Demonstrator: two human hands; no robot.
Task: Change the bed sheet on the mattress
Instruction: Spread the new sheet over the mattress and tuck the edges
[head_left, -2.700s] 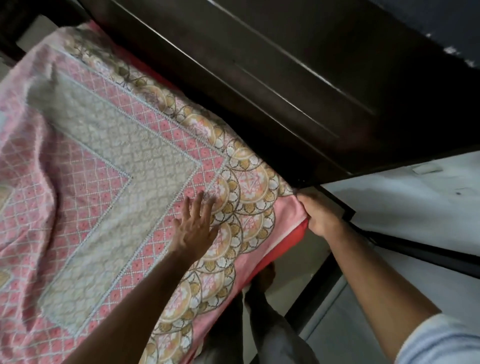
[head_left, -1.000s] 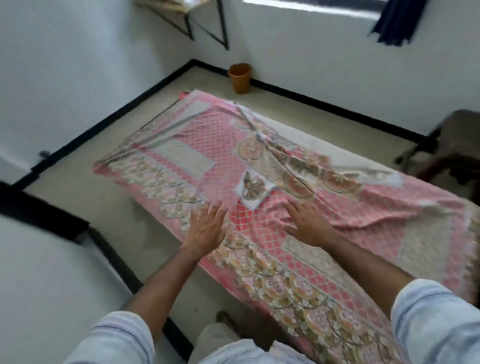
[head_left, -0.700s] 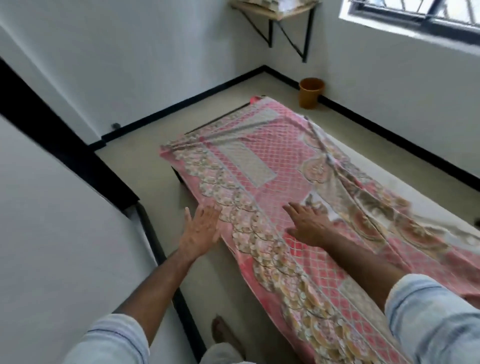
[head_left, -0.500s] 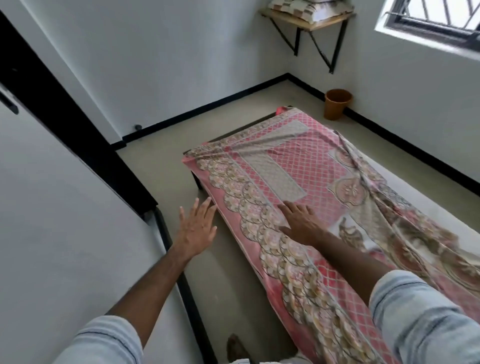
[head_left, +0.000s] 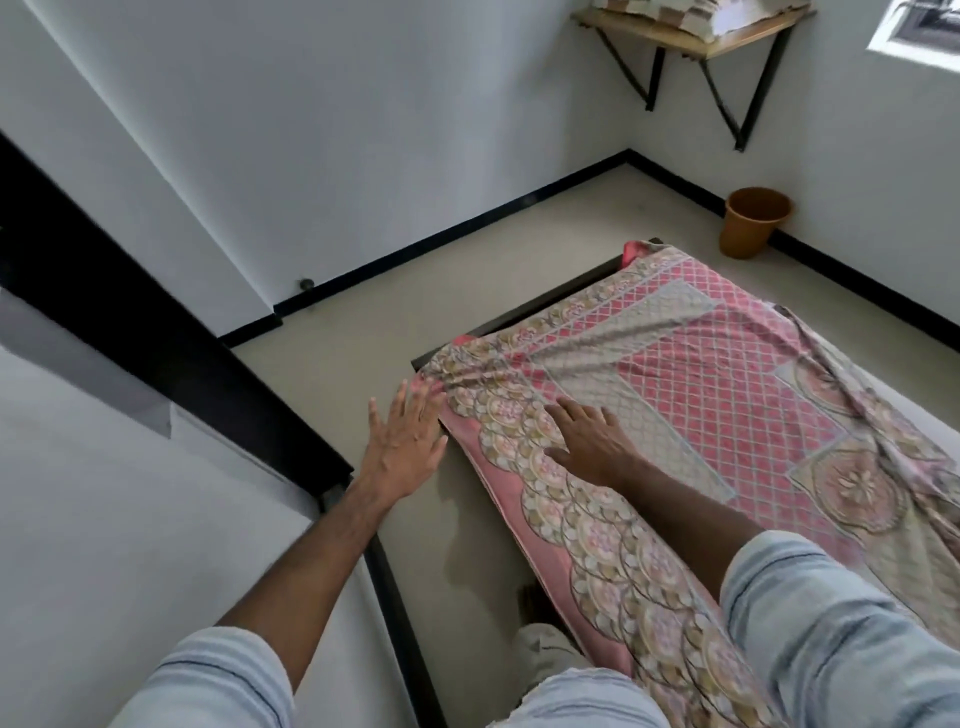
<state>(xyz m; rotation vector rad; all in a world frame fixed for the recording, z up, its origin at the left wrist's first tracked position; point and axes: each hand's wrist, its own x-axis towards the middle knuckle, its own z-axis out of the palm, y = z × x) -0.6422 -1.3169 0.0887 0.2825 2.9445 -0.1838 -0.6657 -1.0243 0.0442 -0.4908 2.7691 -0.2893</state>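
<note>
We find no lettering, label, brand or number to read here: the pink patterned cotton bed sheet (head_left: 727, 384) carries only scallop and lattice motifs, and the round orange plastic bin (head_left: 753, 223) is unmarked.

The sheet (head_left: 691, 395) is thin printed cloth, matt, pink with beige scallop borders, creased and bunched near its far corner. The bed frame (head_left: 524, 312) edge looks dark and hard; whether wood or metal cannot be told. The floor (head_left: 415, 322) is smooth, pale and matt. The walls (head_left: 337, 130) are flat matt white paint with a black skirting (head_left: 467, 223). The shelf (head_left: 691, 31) is light bare wood on black metal brackets. The bin (head_left: 753, 221) looks like smooth orange-brown plastic. The sleeves (head_left: 831, 634) are soft pale-blue striped cloth.
</note>
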